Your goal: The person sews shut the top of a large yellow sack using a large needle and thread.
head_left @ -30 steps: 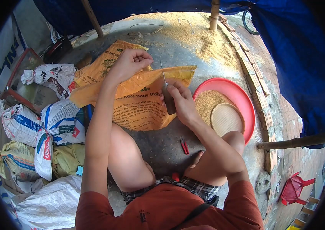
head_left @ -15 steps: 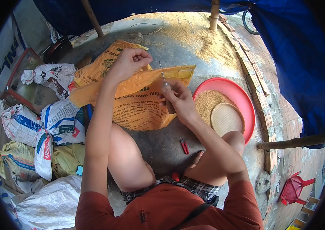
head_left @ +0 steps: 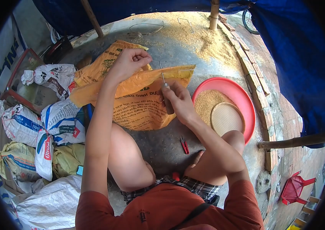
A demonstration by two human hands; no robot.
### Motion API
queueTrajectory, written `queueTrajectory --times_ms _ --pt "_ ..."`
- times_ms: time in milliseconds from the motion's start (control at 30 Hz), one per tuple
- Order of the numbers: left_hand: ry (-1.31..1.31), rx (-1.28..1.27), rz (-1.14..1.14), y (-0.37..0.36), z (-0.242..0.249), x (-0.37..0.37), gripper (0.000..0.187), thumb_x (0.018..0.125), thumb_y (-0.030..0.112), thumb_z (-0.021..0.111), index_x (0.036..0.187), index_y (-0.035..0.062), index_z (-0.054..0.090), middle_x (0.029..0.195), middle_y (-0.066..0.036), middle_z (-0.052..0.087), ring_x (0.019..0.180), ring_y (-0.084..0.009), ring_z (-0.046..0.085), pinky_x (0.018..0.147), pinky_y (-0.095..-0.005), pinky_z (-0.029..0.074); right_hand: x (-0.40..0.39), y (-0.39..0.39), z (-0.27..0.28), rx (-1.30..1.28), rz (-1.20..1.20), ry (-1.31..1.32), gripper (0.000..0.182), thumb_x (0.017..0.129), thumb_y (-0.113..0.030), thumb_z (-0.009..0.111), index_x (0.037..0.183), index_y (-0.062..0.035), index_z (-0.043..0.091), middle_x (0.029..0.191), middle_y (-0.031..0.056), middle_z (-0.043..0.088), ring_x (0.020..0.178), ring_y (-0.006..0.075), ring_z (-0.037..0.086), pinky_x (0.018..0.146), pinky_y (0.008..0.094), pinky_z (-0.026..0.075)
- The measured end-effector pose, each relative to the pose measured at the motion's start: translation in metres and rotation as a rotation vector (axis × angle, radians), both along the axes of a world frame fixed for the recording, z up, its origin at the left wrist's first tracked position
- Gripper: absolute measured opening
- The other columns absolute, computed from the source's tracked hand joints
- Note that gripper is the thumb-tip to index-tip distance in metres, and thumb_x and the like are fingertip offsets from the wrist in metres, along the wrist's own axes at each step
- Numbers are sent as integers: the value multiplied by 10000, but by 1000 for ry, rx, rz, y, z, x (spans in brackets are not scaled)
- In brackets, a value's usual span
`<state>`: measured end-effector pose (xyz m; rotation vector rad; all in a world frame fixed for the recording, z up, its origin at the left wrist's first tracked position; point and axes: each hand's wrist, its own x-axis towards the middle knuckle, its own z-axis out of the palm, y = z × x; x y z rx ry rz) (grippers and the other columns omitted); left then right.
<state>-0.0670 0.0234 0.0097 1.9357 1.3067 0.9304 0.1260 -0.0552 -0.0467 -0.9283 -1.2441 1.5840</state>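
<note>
My right hand (head_left: 177,100) grips the handle of an awl (head_left: 168,104). Its thin metal shaft passes through the upper edge of an orange printed sack (head_left: 135,109), with the tip showing above that edge. My left hand (head_left: 132,64) is closed in a pinch just left of the tip, on what looks like a fine thread; the fingers partly hide it. My left forearm lies across the sack. A short pale stitch runs along the sack's edge near its right corner. On the floor below lies a pair of red-handled snips (head_left: 184,145).
A red basin (head_left: 247,111) with grain and a round sieve (head_left: 227,119) stands at my right. Tied sacks (head_left: 20,124) crowd my left side. Loose grain (head_left: 208,44) covers the floor ahead beside a brick row (head_left: 260,97). A red stool (head_left: 296,188) is far right.
My right hand has shifted very slightly, and its fingers sit closer around the awl's handle. My left hand and the sack stay nearly still.
</note>
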Motion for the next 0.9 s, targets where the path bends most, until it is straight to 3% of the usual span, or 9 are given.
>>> queueTrajectory --times_ms 200,267,600,900 --pt "-9 -5 -5 0 1 -1 168 804 152 681 893 10 669 678 73 541 608 -8 405 543 -178 337 -4 -1 -2 112 -39 34 208 907 -132 542 1035 3 450 797 49 559 656 99 558 579 239 483" --pt "-10 -5 -7 -2 4 -1 166 799 149 686 888 10 673 672 73 540 602 -6 402 540 -177 334 -4 -1 0 99 -42 38 239 874 -79 566 1024 0 397 792 68 540 616 103 554 522 233 460" --pt "-30 8 11 -9 10 2 164 775 153 709 860 14 686 638 78 531 561 -5 364 497 -186 294 -5 0 -2 124 -67 48 267 855 -54 589 1015 -5 380 783 69 513 581 96 529 482 226 446" --pt "63 69 25 -23 23 8 172 786 153 685 874 5 677 626 54 500 560 -39 366 499 -224 315 -5 -2 0 114 -77 20 300 849 -50 595 1028 -17 357 884 95 485 557 104 540 429 236 454"
